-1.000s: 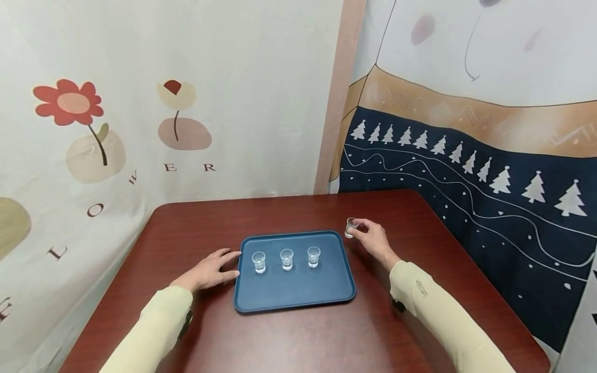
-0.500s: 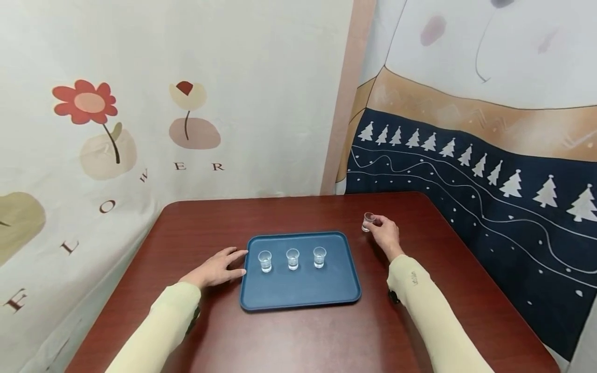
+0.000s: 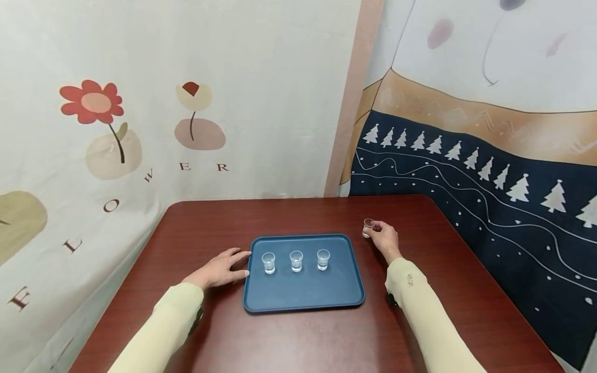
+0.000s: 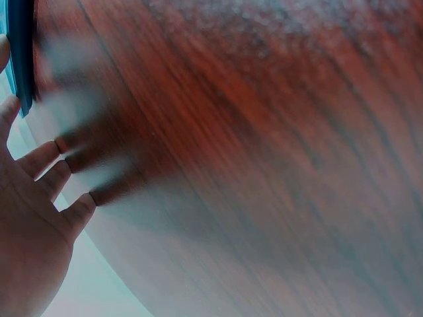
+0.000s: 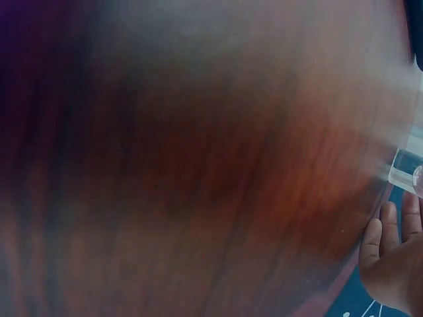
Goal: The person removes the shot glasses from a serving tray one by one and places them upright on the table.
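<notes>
My right hand (image 3: pixel 385 239) pinches a small clear shot glass (image 3: pixel 368 228) on the table, beyond the tray's right side. In the right wrist view the base of that shot glass (image 5: pixel 403 173) shows past the fingertips. A blue rectangular tray (image 3: pixel 303 295) lies in the middle of the table. Three more shot glasses stand upright in a row on it: a left one (image 3: pixel 268 263), a middle one (image 3: pixel 296 261) and a right one (image 3: pixel 323 260). Spread straight, the fingers of my left hand (image 3: pixel 219 269) touch the tray's left edge.
The reddish-brown wooden table (image 3: pixel 303 342) has rounded corners and a glossy top. A pale flower-print curtain (image 3: pixel 261 103) hangs behind it. To the right hangs a navy cloth (image 3: pixel 466 207) with white trees, close along the table's right edge.
My right hand has carried its shot glass a little away from the tray's right side. The left hand has kept its place at the tray edge. The head view has shifted slightly.
</notes>
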A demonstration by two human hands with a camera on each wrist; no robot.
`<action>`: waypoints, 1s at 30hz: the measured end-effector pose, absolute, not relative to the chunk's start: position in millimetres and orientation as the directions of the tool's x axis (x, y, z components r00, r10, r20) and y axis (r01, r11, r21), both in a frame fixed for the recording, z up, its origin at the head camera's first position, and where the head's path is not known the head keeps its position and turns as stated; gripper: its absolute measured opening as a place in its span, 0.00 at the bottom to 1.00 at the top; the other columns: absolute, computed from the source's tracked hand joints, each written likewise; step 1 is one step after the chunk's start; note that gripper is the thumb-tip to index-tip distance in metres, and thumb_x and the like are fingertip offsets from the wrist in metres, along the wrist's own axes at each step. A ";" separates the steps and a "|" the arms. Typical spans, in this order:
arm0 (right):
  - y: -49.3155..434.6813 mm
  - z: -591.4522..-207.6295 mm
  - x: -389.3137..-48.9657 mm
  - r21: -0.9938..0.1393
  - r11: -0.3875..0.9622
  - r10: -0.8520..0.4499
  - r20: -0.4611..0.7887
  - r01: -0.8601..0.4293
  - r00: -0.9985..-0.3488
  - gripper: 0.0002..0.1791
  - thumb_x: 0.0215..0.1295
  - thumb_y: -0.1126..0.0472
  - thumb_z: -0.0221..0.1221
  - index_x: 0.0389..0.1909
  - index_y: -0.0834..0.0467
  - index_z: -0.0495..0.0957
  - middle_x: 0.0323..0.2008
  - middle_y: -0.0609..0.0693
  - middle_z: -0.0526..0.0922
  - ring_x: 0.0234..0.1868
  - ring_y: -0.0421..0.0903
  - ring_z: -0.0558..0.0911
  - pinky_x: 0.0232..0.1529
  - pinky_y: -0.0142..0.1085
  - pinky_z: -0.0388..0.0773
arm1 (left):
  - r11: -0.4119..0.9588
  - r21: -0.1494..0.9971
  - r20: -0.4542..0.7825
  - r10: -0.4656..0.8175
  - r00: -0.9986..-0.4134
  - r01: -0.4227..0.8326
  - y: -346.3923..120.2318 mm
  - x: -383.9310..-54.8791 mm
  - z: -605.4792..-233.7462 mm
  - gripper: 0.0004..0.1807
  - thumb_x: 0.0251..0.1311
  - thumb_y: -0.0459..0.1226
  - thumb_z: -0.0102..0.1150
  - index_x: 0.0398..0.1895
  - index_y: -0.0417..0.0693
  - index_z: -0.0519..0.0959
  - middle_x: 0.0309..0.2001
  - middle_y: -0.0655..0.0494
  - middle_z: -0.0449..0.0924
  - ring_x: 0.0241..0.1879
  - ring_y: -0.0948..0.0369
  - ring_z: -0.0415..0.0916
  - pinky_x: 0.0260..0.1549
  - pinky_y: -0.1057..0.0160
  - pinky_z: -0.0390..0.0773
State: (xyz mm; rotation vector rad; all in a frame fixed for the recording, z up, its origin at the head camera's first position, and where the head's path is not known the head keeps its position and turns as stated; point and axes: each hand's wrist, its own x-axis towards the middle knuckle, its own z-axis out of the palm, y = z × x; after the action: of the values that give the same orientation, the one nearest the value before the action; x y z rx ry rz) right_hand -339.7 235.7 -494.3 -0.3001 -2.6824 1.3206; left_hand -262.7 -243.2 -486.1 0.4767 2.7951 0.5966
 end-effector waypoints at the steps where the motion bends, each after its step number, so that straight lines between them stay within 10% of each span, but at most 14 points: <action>1: 236.3 -494.5 -339.6 -0.796 0.595 0.234 0.038 0.112 -0.972 0.26 0.67 0.53 0.63 0.60 0.64 0.76 0.53 0.63 0.79 0.55 0.58 0.75 0.58 0.52 0.70 | 0.863 0.430 -0.165 0.364 -0.917 0.265 -242.9 -263.0 -485.6 0.39 0.63 0.58 0.60 0.73 0.50 0.66 0.72 0.34 0.56 0.69 0.35 0.55 0.62 0.32 0.59; 30: 236.4 -450.3 -329.0 -0.934 0.342 0.198 0.179 -0.104 -0.964 0.36 0.66 0.50 0.65 0.70 0.60 0.67 0.65 0.61 0.72 0.64 0.56 0.72 0.62 0.47 0.70 | 0.869 0.422 -0.180 0.359 -0.916 0.258 -242.6 -262.7 -482.3 0.39 0.64 0.57 0.59 0.74 0.50 0.65 0.72 0.34 0.55 0.70 0.36 0.54 0.62 0.33 0.59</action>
State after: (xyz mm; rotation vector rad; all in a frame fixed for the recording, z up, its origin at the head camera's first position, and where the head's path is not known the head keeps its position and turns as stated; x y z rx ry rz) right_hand -329.0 236.4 -450.3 -0.0848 -2.3468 1.6632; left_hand -262.7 -242.6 -482.3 0.4683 2.7887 0.5777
